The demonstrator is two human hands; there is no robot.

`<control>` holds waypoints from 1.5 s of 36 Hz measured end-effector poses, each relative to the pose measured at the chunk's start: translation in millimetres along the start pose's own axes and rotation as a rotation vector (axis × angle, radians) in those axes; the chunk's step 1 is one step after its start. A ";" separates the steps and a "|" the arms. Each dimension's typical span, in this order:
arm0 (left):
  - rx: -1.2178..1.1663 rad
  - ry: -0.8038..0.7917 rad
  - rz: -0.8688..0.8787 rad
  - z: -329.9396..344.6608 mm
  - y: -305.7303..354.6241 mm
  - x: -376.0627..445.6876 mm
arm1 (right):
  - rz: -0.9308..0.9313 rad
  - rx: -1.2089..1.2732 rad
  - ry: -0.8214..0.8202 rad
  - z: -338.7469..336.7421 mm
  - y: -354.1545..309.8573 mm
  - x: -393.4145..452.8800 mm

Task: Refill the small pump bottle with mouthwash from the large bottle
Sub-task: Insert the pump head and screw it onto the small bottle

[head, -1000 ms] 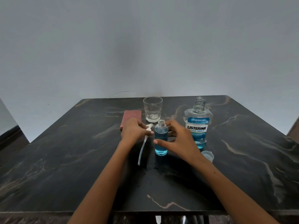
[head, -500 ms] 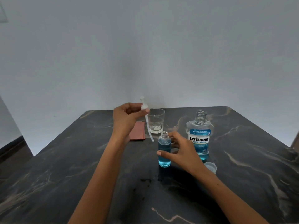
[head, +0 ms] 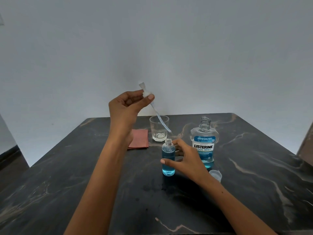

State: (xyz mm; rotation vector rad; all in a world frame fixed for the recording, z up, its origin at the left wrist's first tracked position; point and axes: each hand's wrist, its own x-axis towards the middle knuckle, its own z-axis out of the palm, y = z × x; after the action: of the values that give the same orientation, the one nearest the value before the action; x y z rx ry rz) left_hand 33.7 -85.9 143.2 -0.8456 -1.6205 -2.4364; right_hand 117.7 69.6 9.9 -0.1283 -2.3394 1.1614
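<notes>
The small clear bottle (head: pixel 168 158), uncapped and mostly full of blue mouthwash, stands upright near the table's middle. My right hand (head: pixel 185 157) curls around it from the right, thumb in front and fingers behind. My left hand (head: pixel 127 106) is raised above the table, pinching the white pump head (head: pixel 145 93); its long dip tube (head: pixel 161 122) slants down to the right, its tip hanging above and behind the small bottle's mouth. The large Listerine bottle (head: pixel 204 143) stands uncapped just right of my right hand, with blue liquid low in it.
An empty drinking glass (head: pixel 159 128) stands behind the small bottle. A folded reddish cloth (head: pixel 140 140) lies left of the glass. The large bottle's clear cap (head: pixel 216 174) rests on the dark marble table (head: pixel 254 167) beside my right wrist. A pale wall rises behind.
My left hand has lifted the pump head off the table and raised it high, swinging the tube tip toward the small bottle's mouth. My right hand stays at the small bottle.
</notes>
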 end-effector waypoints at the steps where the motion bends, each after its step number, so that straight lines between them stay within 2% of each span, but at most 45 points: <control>1: -0.001 -0.003 0.006 0.1 0.9 -0.4 | -0.001 0.001 0.000 0.1 0.1 0.2; 13: 0.043 -0.062 0.045 2.6 -2.4 -8.1 | -0.008 -0.015 -0.003 -0.1 0.8 1.0; 20: 0.080 -0.086 0.029 6.5 -13.5 -12.7 | -0.013 -0.023 -0.001 -0.3 0.6 0.6; 37: 0.197 -0.261 -0.082 6.1 -56.3 -36.9 | -0.020 -0.034 0.024 1.0 3.3 0.7; 54: 0.284 -0.362 -0.049 2.8 -69.1 -39.1 | -0.015 -0.014 0.021 -0.3 -0.4 -0.1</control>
State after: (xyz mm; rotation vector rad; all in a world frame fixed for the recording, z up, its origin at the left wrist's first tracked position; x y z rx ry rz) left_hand 42.1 -62.2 67.8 -1.2592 -2.0652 -2.0947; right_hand 118.0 69.5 10.4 -0.1267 -2.3269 1.1315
